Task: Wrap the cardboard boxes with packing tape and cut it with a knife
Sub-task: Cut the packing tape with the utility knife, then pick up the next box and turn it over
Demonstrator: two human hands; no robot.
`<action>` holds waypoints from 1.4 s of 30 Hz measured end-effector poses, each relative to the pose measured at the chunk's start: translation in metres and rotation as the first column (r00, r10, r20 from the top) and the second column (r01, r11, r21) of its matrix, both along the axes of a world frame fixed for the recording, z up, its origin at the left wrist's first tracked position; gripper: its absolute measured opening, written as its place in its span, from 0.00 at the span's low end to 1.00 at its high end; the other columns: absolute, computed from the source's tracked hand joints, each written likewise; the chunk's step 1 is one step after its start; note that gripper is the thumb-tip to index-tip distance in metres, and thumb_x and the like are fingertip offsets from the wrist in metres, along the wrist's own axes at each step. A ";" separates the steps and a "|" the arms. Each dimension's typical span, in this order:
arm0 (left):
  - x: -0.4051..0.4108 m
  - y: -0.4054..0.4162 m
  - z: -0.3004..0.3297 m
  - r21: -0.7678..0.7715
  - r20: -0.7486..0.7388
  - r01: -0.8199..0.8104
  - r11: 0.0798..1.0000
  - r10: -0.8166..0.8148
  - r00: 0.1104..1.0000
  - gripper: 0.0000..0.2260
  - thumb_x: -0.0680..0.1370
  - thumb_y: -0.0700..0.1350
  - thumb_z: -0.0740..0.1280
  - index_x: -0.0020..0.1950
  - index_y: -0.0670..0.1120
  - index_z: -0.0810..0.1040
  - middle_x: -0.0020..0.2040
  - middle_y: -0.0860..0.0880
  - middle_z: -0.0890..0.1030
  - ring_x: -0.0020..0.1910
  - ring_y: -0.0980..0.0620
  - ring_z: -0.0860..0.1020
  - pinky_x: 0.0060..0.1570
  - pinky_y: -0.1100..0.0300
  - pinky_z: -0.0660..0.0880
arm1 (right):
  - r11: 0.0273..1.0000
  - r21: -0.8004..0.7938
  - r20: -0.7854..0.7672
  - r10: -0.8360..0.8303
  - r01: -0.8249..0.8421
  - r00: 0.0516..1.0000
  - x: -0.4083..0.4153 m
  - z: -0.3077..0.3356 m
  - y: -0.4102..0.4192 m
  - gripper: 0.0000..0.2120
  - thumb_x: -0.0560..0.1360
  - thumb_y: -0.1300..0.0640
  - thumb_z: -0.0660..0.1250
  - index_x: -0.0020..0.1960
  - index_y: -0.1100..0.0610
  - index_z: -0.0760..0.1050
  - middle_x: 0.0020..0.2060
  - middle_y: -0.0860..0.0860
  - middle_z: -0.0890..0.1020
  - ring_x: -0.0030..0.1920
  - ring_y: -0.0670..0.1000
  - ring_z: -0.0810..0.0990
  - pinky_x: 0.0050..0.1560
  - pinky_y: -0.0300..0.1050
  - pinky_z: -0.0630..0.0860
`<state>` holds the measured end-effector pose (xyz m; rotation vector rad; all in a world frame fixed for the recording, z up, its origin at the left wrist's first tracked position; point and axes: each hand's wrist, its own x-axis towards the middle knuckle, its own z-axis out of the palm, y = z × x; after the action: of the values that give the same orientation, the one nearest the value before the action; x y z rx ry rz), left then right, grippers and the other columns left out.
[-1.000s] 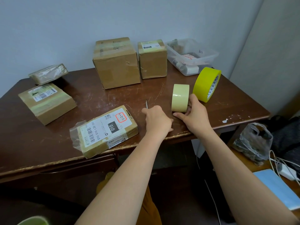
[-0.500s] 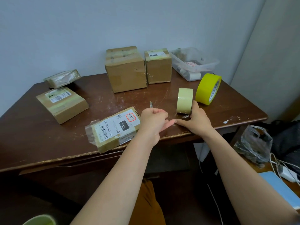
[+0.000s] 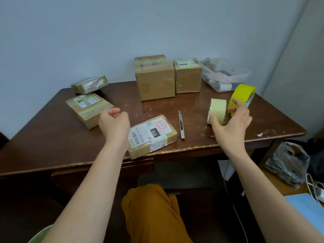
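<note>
A flat cardboard box (image 3: 152,134) with a white "010" label lies at the table's front edge. Just right of it, a slim metal knife (image 3: 181,125) lies on the table, with no hand on it. A pale yellow tape roll (image 3: 217,109) stands on edge further right, and a bright yellow roll (image 3: 242,97) leans behind it. My right hand (image 3: 231,123) hovers at the pale roll with fingers spread, thumb in front of it and fingertips near the bright roll. My left hand (image 3: 114,123) hangs loosely curled and empty to the left of the flat box.
Two taller taped boxes (image 3: 154,78) (image 3: 188,78) stand at the back by the wall. A flat labelled box (image 3: 89,109) and a small wrapped parcel (image 3: 89,84) lie at the left. A clear plastic bin (image 3: 226,74) sits back right. The brown table (image 3: 228,142) ends close to me.
My left hand has let go of the knife, which now lies on the table, and has moved left past the flat box. My right hand has loosened from the pale roll and spread its fingers.
</note>
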<state>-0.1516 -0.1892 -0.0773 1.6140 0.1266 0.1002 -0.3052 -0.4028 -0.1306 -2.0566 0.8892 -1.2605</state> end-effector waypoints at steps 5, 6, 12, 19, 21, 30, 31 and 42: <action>0.012 0.028 -0.026 0.131 -0.154 0.026 0.991 -0.005 0.988 0.15 0.76 0.41 0.67 0.63 0.42 0.75 0.61 0.44 0.75 0.51 0.47 0.78 0.48 0.58 0.69 | 0.947 0.010 -0.261 0.314 -0.322 0.913 0.052 0.009 0.048 0.20 0.78 0.51 0.68 0.67 0.55 0.71 0.60 0.53 0.74 0.63 0.53 0.68 0.60 0.43 0.64; 0.012 0.032 -0.030 0.164 -0.196 0.056 0.985 -0.023 0.980 0.17 0.76 0.42 0.67 0.64 0.40 0.75 0.64 0.41 0.75 0.56 0.43 0.78 0.49 0.58 0.70 | 0.930 0.041 -0.323 0.358 -0.365 0.876 0.061 0.008 0.054 0.20 0.78 0.50 0.67 0.68 0.55 0.71 0.61 0.54 0.73 0.64 0.55 0.67 0.57 0.40 0.60; 0.012 0.051 -0.049 0.339 -0.410 0.347 0.874 -0.195 0.891 0.26 0.77 0.60 0.67 0.66 0.42 0.73 0.69 0.43 0.72 0.68 0.41 0.70 0.68 0.44 0.69 | 0.871 0.218 -0.391 0.492 -0.441 0.778 0.089 0.000 0.075 0.19 0.81 0.50 0.64 0.68 0.57 0.70 0.61 0.53 0.78 0.59 0.53 0.73 0.55 0.34 0.67; 0.010 0.052 -0.048 -0.082 -0.246 0.369 0.926 -0.377 0.893 0.23 0.72 0.43 0.77 0.62 0.51 0.70 0.58 0.50 0.81 0.55 0.51 0.81 0.56 0.53 0.77 | 0.801 0.346 -0.201 0.571 -0.488 0.796 0.096 0.000 0.088 0.22 0.80 0.52 0.67 0.71 0.53 0.67 0.66 0.48 0.76 0.63 0.45 0.73 0.53 0.33 0.73; 0.012 0.055 -0.043 -0.285 -0.180 0.362 0.887 -0.421 0.889 0.25 0.72 0.37 0.76 0.63 0.53 0.71 0.55 0.48 0.84 0.51 0.50 0.84 0.49 0.54 0.81 | 0.805 0.339 -0.187 0.565 -0.487 0.804 0.096 0.005 0.090 0.25 0.78 0.51 0.69 0.72 0.51 0.66 0.68 0.49 0.73 0.66 0.48 0.72 0.63 0.46 0.75; 0.016 0.053 -0.016 -0.282 0.125 0.461 0.841 -0.444 0.887 0.24 0.69 0.38 0.78 0.62 0.48 0.76 0.49 0.51 0.86 0.48 0.53 0.85 0.40 0.64 0.80 | 0.529 0.369 0.079 0.801 -0.764 0.593 0.102 0.034 0.097 0.42 0.67 0.41 0.73 0.77 0.49 0.63 0.66 0.42 0.76 0.64 0.40 0.75 0.58 0.34 0.74; 0.013 0.050 -0.016 -0.298 0.124 0.472 0.830 -0.456 0.881 0.21 0.70 0.39 0.76 0.61 0.46 0.76 0.50 0.51 0.86 0.49 0.53 0.85 0.40 0.63 0.80 | 0.484 0.391 0.131 0.813 -0.783 0.568 0.104 0.031 0.100 0.39 0.67 0.43 0.74 0.75 0.51 0.66 0.63 0.44 0.79 0.62 0.44 0.79 0.56 0.38 0.78; -0.004 0.032 -0.025 -0.236 0.196 0.488 0.840 -0.451 0.871 0.17 0.74 0.48 0.74 0.60 0.50 0.74 0.50 0.52 0.85 0.49 0.52 0.85 0.42 0.57 0.82 | 0.343 0.465 0.474 0.683 -0.817 0.556 0.104 0.014 0.112 0.25 0.73 0.40 0.68 0.62 0.56 0.79 0.56 0.54 0.84 0.58 0.58 0.82 0.62 0.65 0.76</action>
<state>-0.1558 -0.1570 -0.1021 1.3084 -0.3517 -0.1865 -0.2011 -0.2908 -0.1168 -1.3935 0.1078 -0.4718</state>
